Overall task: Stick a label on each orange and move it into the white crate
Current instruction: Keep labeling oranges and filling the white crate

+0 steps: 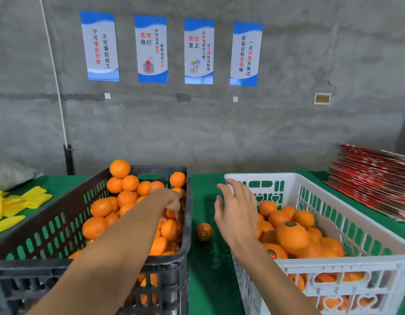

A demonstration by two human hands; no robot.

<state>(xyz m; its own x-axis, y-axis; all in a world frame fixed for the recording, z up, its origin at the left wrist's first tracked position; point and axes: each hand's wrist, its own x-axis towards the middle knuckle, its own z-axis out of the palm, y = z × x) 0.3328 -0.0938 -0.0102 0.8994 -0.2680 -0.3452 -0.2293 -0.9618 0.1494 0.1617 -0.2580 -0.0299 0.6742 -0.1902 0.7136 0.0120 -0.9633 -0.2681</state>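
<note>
A black crate (60, 223) on the left holds several unlabelled oranges (126, 197). My left hand (172, 201) reaches down into its far right corner, fingers curled among the fruit; whether it holds one is hidden. On the right, a white crate (346, 267) holds several oranges with dark round labels (292, 237). My right hand (237, 205) hovers with spread fingers and nothing in it beside the white crate's left wall. One labelled orange (204, 231) lies on the green table between the crates.
The green table (208, 269) runs under both crates. Yellow strips (17, 205) lie at the left edge, next to a grey bag (8, 171). A stack of red flat cartons (374, 180) sits at the back right. A concrete wall with posters stands behind.
</note>
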